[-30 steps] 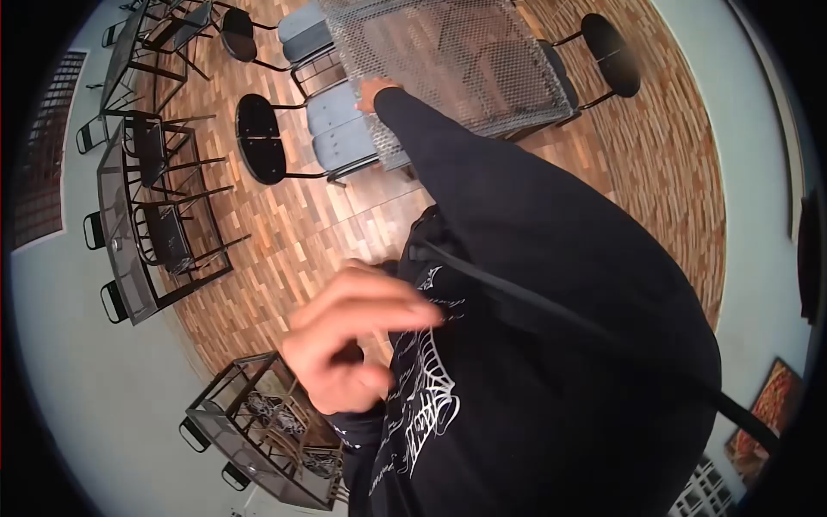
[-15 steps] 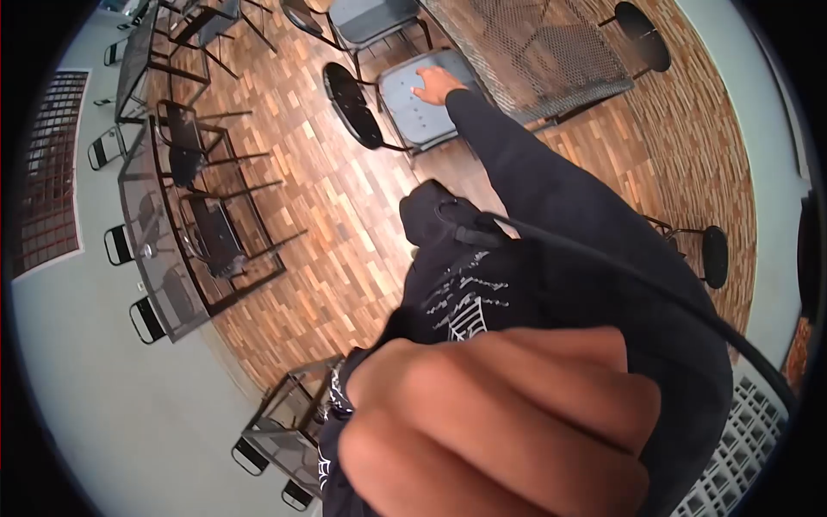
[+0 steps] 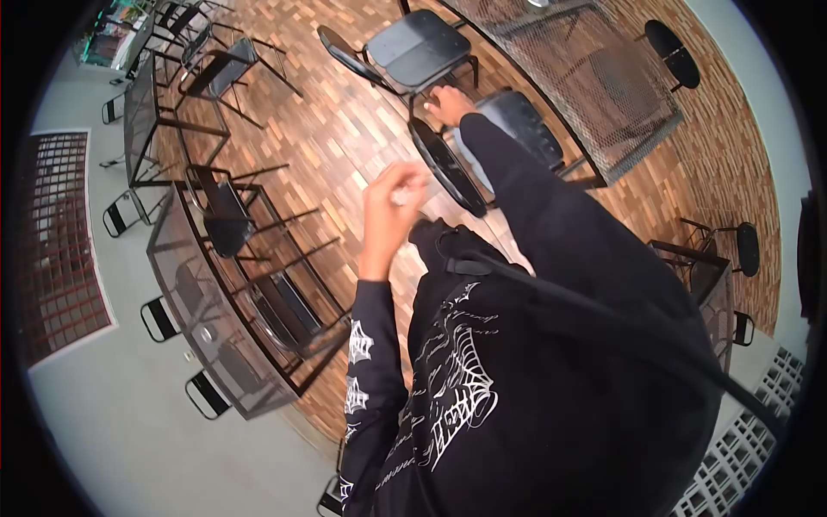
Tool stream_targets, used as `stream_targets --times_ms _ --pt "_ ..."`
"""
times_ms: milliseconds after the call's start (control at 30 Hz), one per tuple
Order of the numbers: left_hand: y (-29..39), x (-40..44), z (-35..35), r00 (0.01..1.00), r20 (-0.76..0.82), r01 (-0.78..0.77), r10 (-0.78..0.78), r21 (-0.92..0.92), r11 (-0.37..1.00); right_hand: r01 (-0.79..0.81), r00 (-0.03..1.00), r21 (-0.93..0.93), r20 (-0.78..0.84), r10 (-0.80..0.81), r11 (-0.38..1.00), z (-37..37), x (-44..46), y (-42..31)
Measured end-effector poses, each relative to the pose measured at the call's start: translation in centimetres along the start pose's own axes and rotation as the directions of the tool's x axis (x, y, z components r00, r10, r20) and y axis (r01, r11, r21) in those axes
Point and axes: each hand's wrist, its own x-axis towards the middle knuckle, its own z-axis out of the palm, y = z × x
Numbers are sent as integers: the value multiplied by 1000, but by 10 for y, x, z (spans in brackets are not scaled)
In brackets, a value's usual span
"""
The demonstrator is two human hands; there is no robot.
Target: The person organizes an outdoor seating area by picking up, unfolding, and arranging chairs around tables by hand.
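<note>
Beside mesh table [image 3: 560,53]: nearest chair [image 3: 522,122], seat toward tabletop, apparently placed for sitters.
Right hand [image 3: 450,105]: at chair's side, fingers bent; whether grasping or hovering, cannot tell.
Left hand [image 3: 394,196]: loosely curled above floor [image 3: 332,159]; contents, if any, unclear.

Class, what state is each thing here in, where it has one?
Black oval-backed metal chair, nearest: upright, partly hidden
Right bare hand: at that chair, contact unclear
Left bare hand: raised, fingers curled
Grey-seated metal chair beyond: upright, seat bare
Dark metal-mesh table, upper right: upright
White-printed black hoodie: worn
</note>
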Motion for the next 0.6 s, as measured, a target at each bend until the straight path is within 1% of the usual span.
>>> stream_targets --times_ms 33,67,100,133,167,200,233,267,300,367,400,433,500,567,600 --pt "-79 -9 -13 964 -17 257 -264 -171 951 -21 1000 -5 10 21 1000 6 17 -9" --pt "-160 -31 -32 897 -48 420 -440 -216 881 -59 998 10 14 59 998 0 32 -29" --pt "-243 -71 -57 860 -48 505 -508 -64 861 -29 999 53 -36 31 998 9 53 -33" --pt "-307 -112 -84 782 -12 621 -623 101 777 -37 999 34 -24 38 999 8 73 -42" --pt "-351 -162 -115 665 84 701 -742 273 659 -43 999 16 -7 43 999 9 90 -52" --pt "-382 -208 -145 522 205 718 -828 419 556 -92 996 -21 0 92 996 9 105 -61" --pt "-403 -251 -176 360 325 725 -875 493 481 -133 991 -56 -9 133 990 5 123 -72" --pt "-402 -275 -200 223 398 769 -890 490 411 -209 977 -29 24 210 977 -5 139 -85" --pt "-400 -302 -224 116 388 801 -914 508 317 -266 964 -34 12 266 963 -2 156 -91" --pt "-392 -313 -257 14 329 918 -944 370 143 -360 933 53 9 360 931 12 191 -92" --pt "-397 -315 -272 -8 312 947 -950 308 93 -373 927 50 -13 374 927 10 206 -98" --pt "-402 -311 -286 -21 300 965 -954 256 59 -459 888 59 60 455 887 8 219 -108" --pt "-419 -294 -315 -27 290 983 -957 180 27 -550 834 77 105 542 832 12 253 -124" --pt "-441 -268 -349 -26 286 992 -958 125 10 -496 867 -10 59 496 868 28 282 -132" --pt "-454 -252 -367 -20 289 993 -957 115 14 -507 854 -118 62 516 854 35 296 -138"
